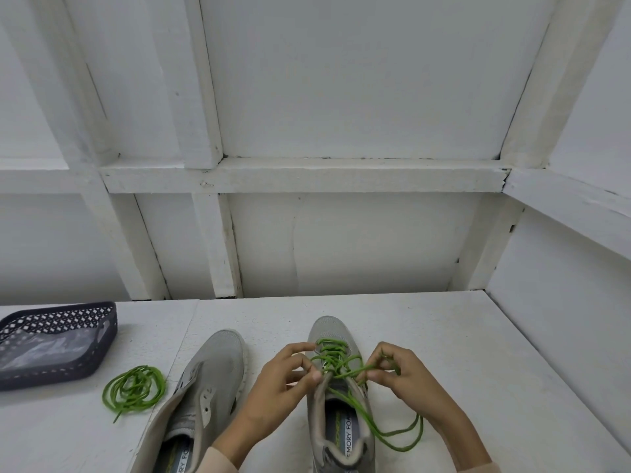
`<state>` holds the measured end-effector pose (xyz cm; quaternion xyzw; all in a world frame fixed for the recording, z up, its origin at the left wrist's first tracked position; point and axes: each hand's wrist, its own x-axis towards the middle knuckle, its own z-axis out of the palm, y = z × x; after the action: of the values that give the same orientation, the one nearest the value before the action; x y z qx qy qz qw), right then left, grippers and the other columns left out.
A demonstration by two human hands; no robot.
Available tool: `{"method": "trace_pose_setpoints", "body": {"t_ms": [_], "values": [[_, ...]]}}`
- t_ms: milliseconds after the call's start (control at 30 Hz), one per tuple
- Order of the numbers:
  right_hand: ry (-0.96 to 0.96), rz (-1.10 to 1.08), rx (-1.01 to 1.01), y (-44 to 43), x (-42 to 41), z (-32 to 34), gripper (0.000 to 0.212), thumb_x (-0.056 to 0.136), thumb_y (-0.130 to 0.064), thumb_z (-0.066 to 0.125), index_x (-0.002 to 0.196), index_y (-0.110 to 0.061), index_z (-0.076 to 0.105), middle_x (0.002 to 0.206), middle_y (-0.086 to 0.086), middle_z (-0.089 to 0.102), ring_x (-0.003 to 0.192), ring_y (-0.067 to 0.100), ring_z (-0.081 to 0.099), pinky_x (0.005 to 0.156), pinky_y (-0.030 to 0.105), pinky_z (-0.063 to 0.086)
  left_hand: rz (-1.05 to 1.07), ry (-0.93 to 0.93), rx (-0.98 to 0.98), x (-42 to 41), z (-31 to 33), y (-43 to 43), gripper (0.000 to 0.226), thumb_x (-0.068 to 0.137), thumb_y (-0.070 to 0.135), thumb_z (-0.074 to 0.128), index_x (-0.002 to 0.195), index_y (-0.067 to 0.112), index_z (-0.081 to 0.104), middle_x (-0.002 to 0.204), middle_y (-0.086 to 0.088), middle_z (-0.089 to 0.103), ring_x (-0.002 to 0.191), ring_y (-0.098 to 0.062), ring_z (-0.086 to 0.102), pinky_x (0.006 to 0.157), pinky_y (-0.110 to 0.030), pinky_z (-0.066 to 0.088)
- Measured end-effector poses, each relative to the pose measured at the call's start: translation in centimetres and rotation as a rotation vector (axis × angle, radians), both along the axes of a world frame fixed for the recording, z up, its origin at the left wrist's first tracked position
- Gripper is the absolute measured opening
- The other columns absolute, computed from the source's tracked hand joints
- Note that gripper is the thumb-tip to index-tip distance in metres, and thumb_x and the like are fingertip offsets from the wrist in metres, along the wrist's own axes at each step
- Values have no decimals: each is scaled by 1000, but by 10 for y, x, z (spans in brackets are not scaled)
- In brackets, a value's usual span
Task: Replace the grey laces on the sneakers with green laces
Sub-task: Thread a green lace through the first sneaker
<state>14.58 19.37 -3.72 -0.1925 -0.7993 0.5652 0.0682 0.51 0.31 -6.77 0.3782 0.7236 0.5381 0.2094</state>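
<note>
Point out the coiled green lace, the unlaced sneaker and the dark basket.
coiled green lace (135, 390): head view, on strands crossing the coil's middle.
unlaced sneaker (218, 363): head view, on the mesh upper behind the toe.
dark basket (61, 321): head view, on its latticed far wall.

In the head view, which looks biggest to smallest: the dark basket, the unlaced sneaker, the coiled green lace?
Roughly alike, unranked, both cut off by the frame: unlaced sneaker, dark basket. Then the coiled green lace, clearly smallest.
</note>
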Motion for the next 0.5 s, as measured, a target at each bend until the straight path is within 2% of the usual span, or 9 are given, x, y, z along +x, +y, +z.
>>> {"method": "trace_pose_setpoints", "body": {"t_ms": [100,167,267,400,500], "values": [[6,-55,-27,-1,0,2,3,91,5,57,89,2,57,79,12,74,73,9,70,67,9,45,20,-98,57,1,-1,-1,24,89,30,62,78,9,61,125,12,58,84,-19,70,79,-28,55],[11,-94,-46,-2,2,3,6,92,3,56,92,-3,56,75,15,72,56,-1,61,59,7,41,56,-189,97,3,-2,-1,29,90,32,62,76,7,58,123,10,60,90,-21,69,83,-33,57],[22,-127,-81,-2,3,3,7,92,4,54,94,-2,58,74,17,66,41,-3,49,48,8,39,88,-241,122,4,-3,-2,25,84,35,61,73,13,60,121,7,62,93,-24,69,88,-40,57],[12,-40,-63,-8,2,5,13,91,-11,64,91,1,68,75,7,63,44,-4,49,48,7,37,89,-186,81,3,0,-2,34,76,50,71,80,17,64,118,15,62,83,-28,70,86,-41,58],[40,-35,-69,-13,1,7,26,91,-24,66,89,2,69,77,7,66,46,-4,48,48,8,37,71,-127,76,5,1,1,15,85,37,71,81,23,68,114,18,62,74,-14,69,81,-37,59]]}}
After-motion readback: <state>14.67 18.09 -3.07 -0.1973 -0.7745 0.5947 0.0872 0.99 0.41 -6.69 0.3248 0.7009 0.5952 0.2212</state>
